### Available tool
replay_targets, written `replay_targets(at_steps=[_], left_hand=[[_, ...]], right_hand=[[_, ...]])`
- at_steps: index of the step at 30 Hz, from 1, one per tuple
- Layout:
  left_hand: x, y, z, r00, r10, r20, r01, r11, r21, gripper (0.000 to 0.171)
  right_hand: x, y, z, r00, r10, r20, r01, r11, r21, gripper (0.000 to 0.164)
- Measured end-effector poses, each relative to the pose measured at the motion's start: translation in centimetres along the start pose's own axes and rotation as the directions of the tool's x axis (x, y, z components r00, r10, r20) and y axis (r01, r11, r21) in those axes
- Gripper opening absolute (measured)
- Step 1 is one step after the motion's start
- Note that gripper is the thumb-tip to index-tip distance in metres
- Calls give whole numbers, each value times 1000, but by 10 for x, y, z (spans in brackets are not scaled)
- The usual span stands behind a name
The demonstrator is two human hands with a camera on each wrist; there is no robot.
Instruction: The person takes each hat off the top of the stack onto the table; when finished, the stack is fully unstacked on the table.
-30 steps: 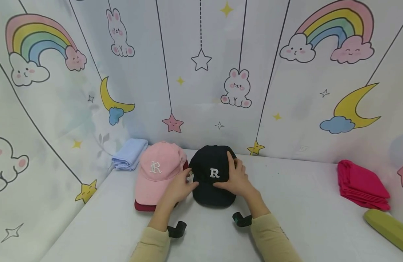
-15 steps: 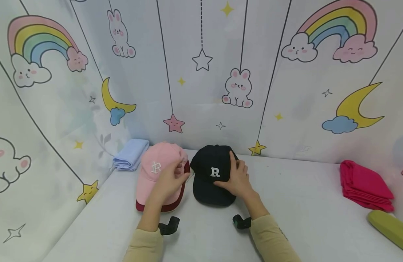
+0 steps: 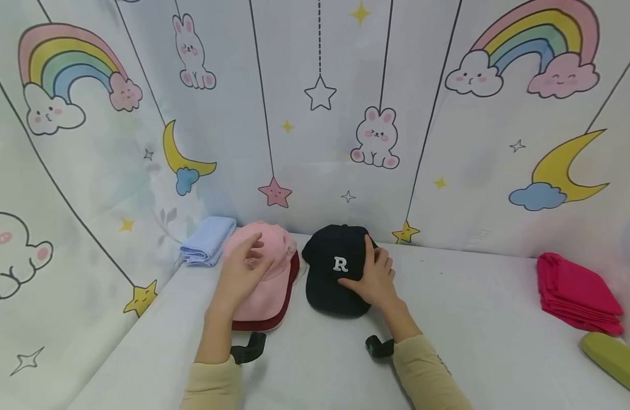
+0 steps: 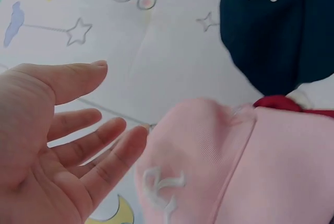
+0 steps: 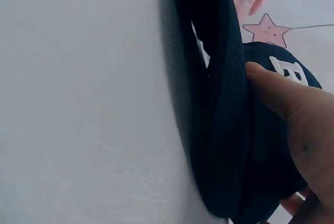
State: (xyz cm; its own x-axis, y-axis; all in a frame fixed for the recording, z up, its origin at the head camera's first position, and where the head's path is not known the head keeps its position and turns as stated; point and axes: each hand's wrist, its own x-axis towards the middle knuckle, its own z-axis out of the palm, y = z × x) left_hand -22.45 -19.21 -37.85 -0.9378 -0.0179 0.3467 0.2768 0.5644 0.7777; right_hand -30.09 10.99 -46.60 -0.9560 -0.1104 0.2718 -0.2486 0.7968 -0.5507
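A black baseball cap (image 3: 327, 293) with a white letter R faces front at the middle back of the table. My right hand (image 3: 373, 279) grips its right side, with the thumb across the front near the brim and the fingers round the crown. In the right wrist view the thumb presses on the dark cloth of the cap (image 5: 224, 130). To the left, a pink cap (image 3: 266, 296) sits on a dark red cap (image 3: 294, 265), whose edge shows below and to the right. My left hand (image 3: 238, 273), fingers parted and holding nothing, hovers over the pink cap's crown and covers its letter.
Behind the pink cap, at the left, lies a folded light blue cloth (image 3: 208, 242). A stack of folded bright pink cloth (image 3: 578, 293) and a long green object (image 3: 614, 361) lie far right. A printed curtain (image 3: 315, 142) closes off the back of the white table.
My left hand has moved left, away from the black cap's side to over the pink cap. My right hand keeps its grip on the black cap.
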Motion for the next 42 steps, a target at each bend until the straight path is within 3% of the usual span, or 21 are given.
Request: replay_targets(at_steps=[9, 17, 25, 31, 42], left_hand=[[-2, -14, -25, 994, -53, -92, 52, 999, -15, 66], [-7, -37, -35, 990, -123, -70, 121, 992, -36, 82], [-8, -59, -38, 992, -108, -70, 105, 994, -43, 82], [-9, -71, -39, 992, -108, -71, 105, 994, -38, 82], [-10, -91, -40, 977, -212, -38, 212, 977, -4, 86]], right_hand=[[2, 0, -2, 1000, -14, -22, 14, 1000, 5, 121], [2, 3, 2, 999, -39, -23, 40, 999, 1, 118], [5, -5, -3, 997, -60, -45, 61, 998, 11, 111], [8, -21, -9, 992, -104, -76, 107, 994, 27, 104], [22, -75, -7, 962, -248, -111, 251, 968, 18, 87]])
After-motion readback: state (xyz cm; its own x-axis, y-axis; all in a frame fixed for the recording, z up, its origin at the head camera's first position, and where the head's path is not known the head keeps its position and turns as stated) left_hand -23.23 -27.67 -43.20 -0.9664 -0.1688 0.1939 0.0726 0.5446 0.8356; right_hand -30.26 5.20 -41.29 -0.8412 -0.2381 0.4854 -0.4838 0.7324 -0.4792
